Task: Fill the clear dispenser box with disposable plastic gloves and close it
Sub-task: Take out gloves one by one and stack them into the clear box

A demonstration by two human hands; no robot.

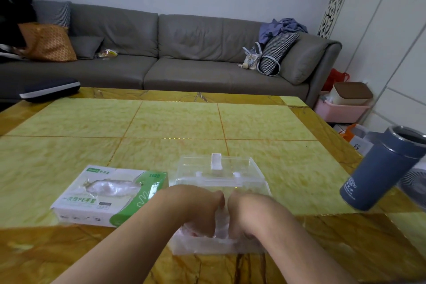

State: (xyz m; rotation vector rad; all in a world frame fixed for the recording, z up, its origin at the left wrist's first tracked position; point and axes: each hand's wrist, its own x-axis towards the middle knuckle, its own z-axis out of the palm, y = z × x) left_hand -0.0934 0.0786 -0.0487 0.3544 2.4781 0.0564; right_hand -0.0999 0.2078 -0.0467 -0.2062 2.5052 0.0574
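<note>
While both hands (202, 208) push gloves (216, 229) into the box (207, 245), fingers hidden below the wrists, seemingly curled on the wad, film may spring out under the open lid (219, 169) beyond.

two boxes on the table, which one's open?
The clear dispenser box under both hands, its lid swung up at the far side. The green-and-white glove carton to its left lies flat, only gloves showing at its top slot.
</note>
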